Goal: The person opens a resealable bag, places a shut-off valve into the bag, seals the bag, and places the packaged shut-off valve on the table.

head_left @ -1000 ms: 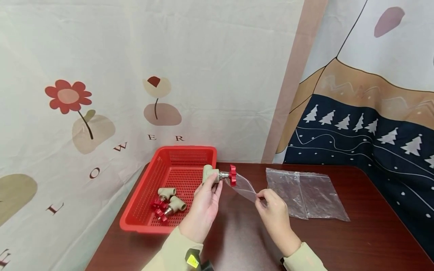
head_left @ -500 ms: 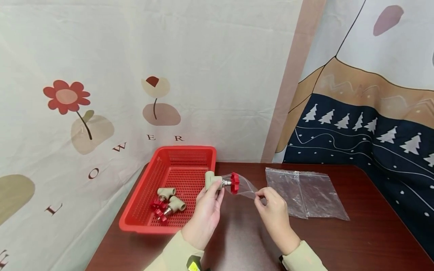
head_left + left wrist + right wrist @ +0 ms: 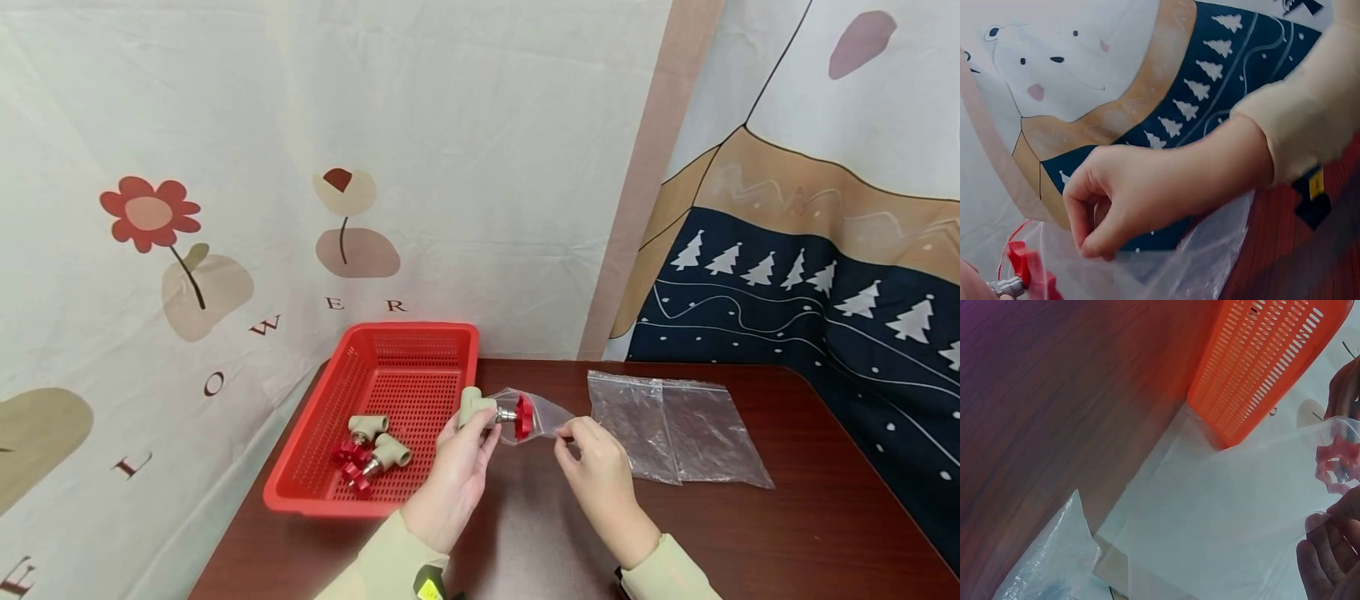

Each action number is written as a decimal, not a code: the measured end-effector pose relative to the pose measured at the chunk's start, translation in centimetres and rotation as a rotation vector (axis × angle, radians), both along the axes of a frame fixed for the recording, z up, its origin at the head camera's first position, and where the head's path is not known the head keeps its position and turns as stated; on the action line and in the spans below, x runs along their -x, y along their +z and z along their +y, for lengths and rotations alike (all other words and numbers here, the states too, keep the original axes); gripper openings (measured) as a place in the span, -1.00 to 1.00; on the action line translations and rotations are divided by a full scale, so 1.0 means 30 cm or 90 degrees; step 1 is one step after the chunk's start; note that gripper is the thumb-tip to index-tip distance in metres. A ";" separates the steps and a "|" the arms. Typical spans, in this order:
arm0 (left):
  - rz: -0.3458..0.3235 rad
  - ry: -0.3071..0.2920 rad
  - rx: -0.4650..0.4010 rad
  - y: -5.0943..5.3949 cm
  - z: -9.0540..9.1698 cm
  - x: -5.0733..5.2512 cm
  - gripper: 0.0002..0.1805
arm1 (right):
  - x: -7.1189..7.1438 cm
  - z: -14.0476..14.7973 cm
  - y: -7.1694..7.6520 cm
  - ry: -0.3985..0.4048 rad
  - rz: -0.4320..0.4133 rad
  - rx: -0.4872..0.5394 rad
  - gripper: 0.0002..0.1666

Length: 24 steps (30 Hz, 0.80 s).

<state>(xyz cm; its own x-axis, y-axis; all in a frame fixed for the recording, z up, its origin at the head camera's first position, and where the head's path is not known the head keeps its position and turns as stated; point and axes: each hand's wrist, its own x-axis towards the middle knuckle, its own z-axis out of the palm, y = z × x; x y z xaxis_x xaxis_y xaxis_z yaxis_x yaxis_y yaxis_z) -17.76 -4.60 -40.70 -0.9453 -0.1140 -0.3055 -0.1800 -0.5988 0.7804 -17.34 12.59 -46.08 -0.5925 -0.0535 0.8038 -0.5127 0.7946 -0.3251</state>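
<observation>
My left hand (image 3: 453, 471) grips a pale green tee-shaped stop valve (image 3: 474, 407) by its body, thumb on top. The valve's metal stem points right, ending in a red handwheel (image 3: 523, 417). Around the handwheel lies the mouth of a clear plastic bag (image 3: 551, 412); the valve body is outside it. My right hand (image 3: 600, 475) pinches the bag's edge between thumb and fingertips, as the right hand (image 3: 1129, 194) in the left wrist view also shows. In the right wrist view the red handwheel (image 3: 1338, 464) shows through the film of the bag (image 3: 1210, 494).
A red perforated basket (image 3: 281, 475) stands at the left, holding two more valves (image 3: 390, 452) with red handwheels. Two flat clear zip bags (image 3: 712, 433) lie overlapping on the dark brown table (image 3: 810, 508) at the right. A printed cloth hangs behind.
The valve has come lower and slightly right, its handwheel moving into the bag mouth. My right hand has shifted a little left, still pinching the bag.
</observation>
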 end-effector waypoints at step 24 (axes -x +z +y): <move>-0.010 -0.115 0.087 -0.003 -0.069 0.016 -0.48 | 0.003 0.019 0.001 -0.004 0.010 -0.019 -0.77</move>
